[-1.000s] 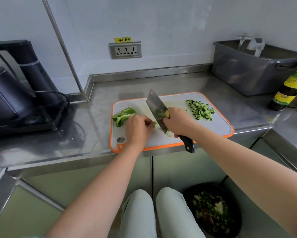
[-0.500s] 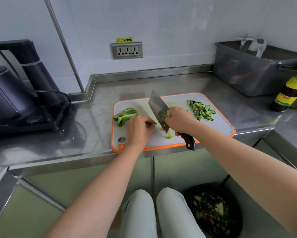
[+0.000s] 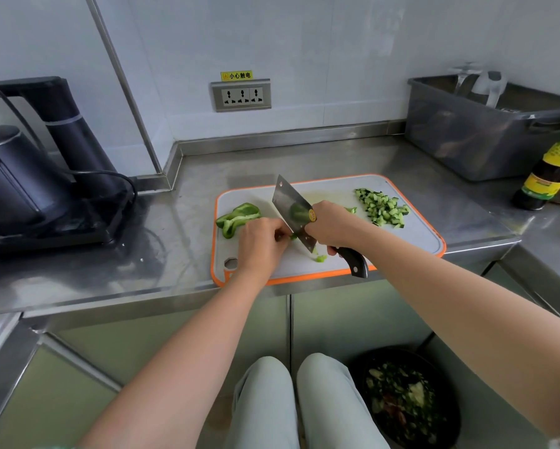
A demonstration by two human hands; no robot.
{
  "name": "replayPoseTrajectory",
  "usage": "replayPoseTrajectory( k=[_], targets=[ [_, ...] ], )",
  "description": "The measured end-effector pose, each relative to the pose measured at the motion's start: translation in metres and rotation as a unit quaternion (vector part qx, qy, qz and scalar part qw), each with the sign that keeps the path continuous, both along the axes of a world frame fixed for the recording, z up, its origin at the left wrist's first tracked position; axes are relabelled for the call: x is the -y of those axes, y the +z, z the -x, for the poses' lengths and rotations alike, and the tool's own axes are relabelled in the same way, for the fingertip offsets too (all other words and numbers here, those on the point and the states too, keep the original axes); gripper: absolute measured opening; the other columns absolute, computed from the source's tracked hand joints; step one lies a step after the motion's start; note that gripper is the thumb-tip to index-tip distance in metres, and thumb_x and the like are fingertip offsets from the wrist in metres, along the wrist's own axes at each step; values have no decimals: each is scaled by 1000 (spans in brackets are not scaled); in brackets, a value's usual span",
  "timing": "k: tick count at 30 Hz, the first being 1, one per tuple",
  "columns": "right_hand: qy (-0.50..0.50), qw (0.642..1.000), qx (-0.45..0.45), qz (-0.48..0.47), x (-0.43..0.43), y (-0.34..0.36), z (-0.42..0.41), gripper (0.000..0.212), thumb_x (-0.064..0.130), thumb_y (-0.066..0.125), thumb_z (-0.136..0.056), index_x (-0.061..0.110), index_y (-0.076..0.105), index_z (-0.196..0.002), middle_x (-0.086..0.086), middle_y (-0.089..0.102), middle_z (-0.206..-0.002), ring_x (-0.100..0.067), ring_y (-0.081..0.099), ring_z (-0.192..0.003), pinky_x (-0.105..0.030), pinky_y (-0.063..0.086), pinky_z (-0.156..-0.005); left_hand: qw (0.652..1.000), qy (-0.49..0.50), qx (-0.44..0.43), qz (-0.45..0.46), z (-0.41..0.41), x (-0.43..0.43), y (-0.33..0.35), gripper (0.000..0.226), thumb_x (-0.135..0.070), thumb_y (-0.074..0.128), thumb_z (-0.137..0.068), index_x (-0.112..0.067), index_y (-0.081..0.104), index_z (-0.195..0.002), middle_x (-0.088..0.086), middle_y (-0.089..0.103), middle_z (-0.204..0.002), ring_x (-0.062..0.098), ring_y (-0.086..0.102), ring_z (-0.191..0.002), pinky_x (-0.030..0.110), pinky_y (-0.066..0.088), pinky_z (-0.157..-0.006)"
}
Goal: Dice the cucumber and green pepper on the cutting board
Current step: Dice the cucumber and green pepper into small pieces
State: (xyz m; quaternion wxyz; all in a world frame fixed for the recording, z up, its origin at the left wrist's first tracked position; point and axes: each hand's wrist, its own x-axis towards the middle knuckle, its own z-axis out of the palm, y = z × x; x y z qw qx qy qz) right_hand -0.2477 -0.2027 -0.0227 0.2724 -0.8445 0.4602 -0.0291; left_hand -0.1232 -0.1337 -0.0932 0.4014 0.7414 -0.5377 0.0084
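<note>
A white cutting board (image 3: pixel 411 234) with an orange rim lies on the steel counter. A pile of diced cucumber (image 3: pixel 382 207) sits at its far right. Large green pepper pieces (image 3: pixel 236 217) lie at its left end. My right hand (image 3: pixel 332 223) grips a cleaver (image 3: pixel 291 210) by its black handle, blade tilted with its edge down on the board. My left hand (image 3: pixel 260 244), fingers curled, holds a thin green pepper strip (image 3: pixel 292 236) against the blade. A few cut pepper bits (image 3: pixel 320 258) lie by the blade's near end.
A black kettle on its base (image 3: pixel 22 186) stands at the left, cable looping on the counter. A grey plastic tub (image 3: pixel 485 137) and a dark sauce bottle (image 3: pixel 550 170) stand at the right. A bin of vegetable scraps (image 3: pixel 404 400) sits on the floor by my knees.
The cleaver has come down and shifted slightly left onto the pepper strip. My left hand stays curled over the strip next to the blade.
</note>
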Motion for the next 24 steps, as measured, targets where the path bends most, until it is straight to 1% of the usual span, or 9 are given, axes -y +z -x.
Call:
replayPoseTrajectory(
  k=[3,5,9,12,14,16,19,21,24],
  targets=[
    [0,1000,1,0,1,1,-1,14,2,39,-87,8,38,-74,-12,50,-57,-12,48,-24,-16,36,-37,1000,-2,19,-9,0,-1,4,11,-7,69,-71,-16,75,-73,4,72,-70,26,64,-67,38,51,-62],
    [-2,1000,12,-7,3,0,1,14,4,40,-88,8,38,-76,-13,52,-61,-14,49,-26,-19,39,-39,999,-2,39,-28,2,-1,7,12,-8,68,-72,-16,75,-76,3,72,-72,27,64,-70,35,49,-62],
    [-27,998,48,-6,8,-5,8,7,6,41,-90,9,41,-83,-12,55,-73,-16,53,-32,-21,39,-36,994,-7,87,-65,2,3,12,11,-15,66,-76,-18,75,-81,2,72,-77,23,64,-75,27,40,-59],
    [-34,998,61,5,9,-3,14,2,6,41,-90,6,42,-89,-9,52,-70,-19,55,-39,-20,38,-33,998,31,1,-55,2,8,13,10,-19,67,-77,-14,73,-72,4,71,-71,25,63,-70,28,37,-56],
    [-26,998,57,1,8,-2,16,2,7,42,-90,6,43,-88,-11,54,-71,-18,55,-38,-20,39,-34,992,76,-50,-85,2,10,13,16,-24,68,-78,-11,71,-68,5,69,-69,28,63,-70,29,38,-53],
    [-21,999,50,-2,6,-1,18,4,8,43,-90,7,43,-87,-13,57,-71,-16,55,-35,-20,41,-36,985,108,-67,-116,3,10,13,22,-29,68,-78,-10,69,-66,7,68,-69,30,64,-71,29,43,-53],
    [-13,999,41,-6,1,0,17,8,9,43,-91,8,42,-83,-12,58,-67,-12,51,-29,-21,42,-40,976,134,-78,-154,4,12,14,28,-36,67,-80,-15,62,-62,5,70,-75,30,64,-77,27,41,-55],
    [-6,999,37,-10,-2,1,15,9,9,42,-92,7,42,-83,-10,55,-62,-11,49,-26,-20,41,-40,972,137,-78,-174,4,16,16,23,-39,67,-80,-20,65,-67,4,71,-83,30,64,-84,27,43,-61],
    [-1,1000,26,-10,-6,0,10,7,8,41,-93,5,44,-88,-10,55,-65,-13,52,-30,-19,39,-39,970,141,-98,-170,1,17,16,14,-38,68,-79,-26,71,-86,0,72,-96,29,63,-97,31,52,-77]
  ],
)
